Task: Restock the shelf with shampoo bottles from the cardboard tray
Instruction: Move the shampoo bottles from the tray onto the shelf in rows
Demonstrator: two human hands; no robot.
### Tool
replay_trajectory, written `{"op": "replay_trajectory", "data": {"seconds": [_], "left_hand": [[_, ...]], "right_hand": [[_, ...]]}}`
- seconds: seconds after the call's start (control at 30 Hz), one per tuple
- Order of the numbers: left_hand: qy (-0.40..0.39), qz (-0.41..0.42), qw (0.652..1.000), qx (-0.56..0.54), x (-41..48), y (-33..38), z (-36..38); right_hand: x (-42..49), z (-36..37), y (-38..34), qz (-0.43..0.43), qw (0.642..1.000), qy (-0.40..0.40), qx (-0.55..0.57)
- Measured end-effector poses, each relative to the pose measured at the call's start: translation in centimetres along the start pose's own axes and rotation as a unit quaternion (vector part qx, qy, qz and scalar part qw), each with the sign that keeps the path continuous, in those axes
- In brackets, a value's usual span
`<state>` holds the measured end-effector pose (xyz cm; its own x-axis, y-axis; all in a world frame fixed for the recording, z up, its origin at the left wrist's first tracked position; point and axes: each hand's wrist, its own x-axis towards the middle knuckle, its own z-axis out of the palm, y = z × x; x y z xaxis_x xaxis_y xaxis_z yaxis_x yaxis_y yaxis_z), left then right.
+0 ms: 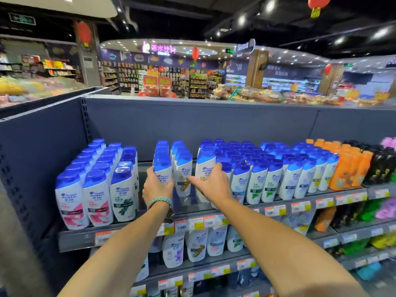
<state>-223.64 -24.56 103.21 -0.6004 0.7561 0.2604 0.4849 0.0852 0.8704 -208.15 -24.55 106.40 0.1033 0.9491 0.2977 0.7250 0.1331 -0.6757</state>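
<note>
White shampoo bottles with blue caps stand in rows on the top grey shelf (214, 211). My left hand (156, 187), with a teal bracelet on the wrist, grips the front bottle (164, 168) of one middle row. My right hand (212, 181) wraps around the front bottle (205, 163) of a row further right. One row, fronted by a bottle with a brown label (183, 174), stands between the two hands. The shelf floor in front of these bottles is bare. No cardboard tray is in view.
Pink-labelled and green-labelled bottles (96, 194) fill the shelf's left end. Orange bottles (347, 166) and black bottles (379, 161) stand to the right. Lower shelves (192, 245) hold more bottles behind price tags. The store aisles lie beyond the grey back panel (192, 121).
</note>
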Motion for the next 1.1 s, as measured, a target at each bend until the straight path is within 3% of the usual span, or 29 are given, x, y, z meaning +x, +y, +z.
{"op": "replay_trajectory", "data": {"seconds": [0.37, 0.87, 1.1], "left_hand": [[0.010, -0.021, 1.000, -0.012, 1.1, -1.6, 1.5], [0.008, 0.027, 0.999, 0.026, 1.7, -2.8, 2.1], [-0.022, 0.041, 0.999, -0.012, 0.9, -4.0, 2.0]], "right_hand": [[0.8, 0.9, 0.6, 0.006, 1.000, -0.007, 0.002], [1.1, 2.6, 0.7, 0.015, 1.000, -0.003, 0.017], [1.2, 2.0, 0.7, 0.012, 1.000, -0.003, 0.016]]}}
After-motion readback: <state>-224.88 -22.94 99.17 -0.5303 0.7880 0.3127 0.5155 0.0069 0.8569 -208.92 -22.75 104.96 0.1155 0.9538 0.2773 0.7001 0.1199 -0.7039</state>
